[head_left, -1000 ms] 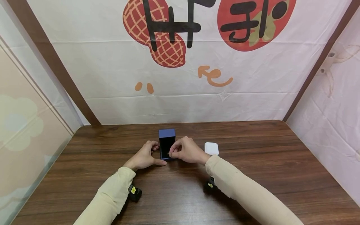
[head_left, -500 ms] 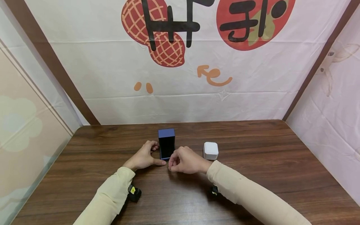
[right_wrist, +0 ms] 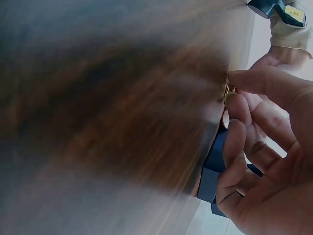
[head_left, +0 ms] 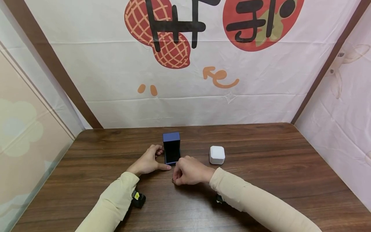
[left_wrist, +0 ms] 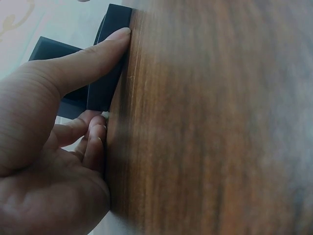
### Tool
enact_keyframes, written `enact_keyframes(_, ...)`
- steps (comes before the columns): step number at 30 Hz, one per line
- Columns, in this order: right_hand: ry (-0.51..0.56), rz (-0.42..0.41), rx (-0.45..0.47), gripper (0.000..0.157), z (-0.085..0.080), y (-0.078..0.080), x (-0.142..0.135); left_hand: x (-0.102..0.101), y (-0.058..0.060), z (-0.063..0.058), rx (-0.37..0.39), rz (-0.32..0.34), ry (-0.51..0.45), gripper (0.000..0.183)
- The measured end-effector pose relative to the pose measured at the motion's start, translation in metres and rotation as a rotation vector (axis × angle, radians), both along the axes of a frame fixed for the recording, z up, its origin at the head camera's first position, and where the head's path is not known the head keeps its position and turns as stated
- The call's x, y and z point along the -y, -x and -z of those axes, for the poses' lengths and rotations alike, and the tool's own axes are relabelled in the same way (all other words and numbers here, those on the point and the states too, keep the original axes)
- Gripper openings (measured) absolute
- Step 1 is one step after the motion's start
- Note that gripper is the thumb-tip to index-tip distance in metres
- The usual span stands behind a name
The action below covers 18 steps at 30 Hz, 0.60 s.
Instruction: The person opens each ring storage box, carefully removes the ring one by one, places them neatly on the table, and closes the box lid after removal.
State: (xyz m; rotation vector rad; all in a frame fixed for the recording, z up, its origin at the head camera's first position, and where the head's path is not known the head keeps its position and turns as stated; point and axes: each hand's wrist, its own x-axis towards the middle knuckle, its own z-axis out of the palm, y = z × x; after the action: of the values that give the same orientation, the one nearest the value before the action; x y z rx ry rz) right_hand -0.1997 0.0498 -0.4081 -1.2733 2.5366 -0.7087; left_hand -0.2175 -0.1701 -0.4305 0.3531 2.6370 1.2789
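A blue ring box [head_left: 171, 137] stands on the table with its lid raised and a dark interior. My left hand [head_left: 147, 160] holds it steady at its left corner. In the left wrist view the thumb [left_wrist: 98, 61] lies along the box's front, and the curled fingers are at its side. Just in front of the box, my right hand [head_left: 189, 171] pinches a small gold ring [right_wrist: 227, 93] between thumb and fingertips, low over the table. The fingers cover part of the ring.
A small white box [head_left: 217, 155] with rounded corners stands right of the blue one on the brown wooden table [head_left: 255, 151]. A printed white cloth wall [head_left: 185, 109] rises behind the table's far edge.
My right hand has drawn the ring out of the blue box and toward me, down to the table in front of it. The left hand has stayed at the box.
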Motion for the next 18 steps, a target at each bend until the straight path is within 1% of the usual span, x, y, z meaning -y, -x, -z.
enact_keyframes(7,-0.016,-0.011,-0.001,0.014,-0.0002,-0.0006,0.001,-0.0003,0.0003,-0.0007,-0.003,0.006,0.007,0.085)
enact_keyframes(18,-0.022,0.01,0.015,0.012,0.0001,-0.0015,0.0009,-0.0007,-0.0003,-0.0011,0.005,-0.002,0.004,0.085)
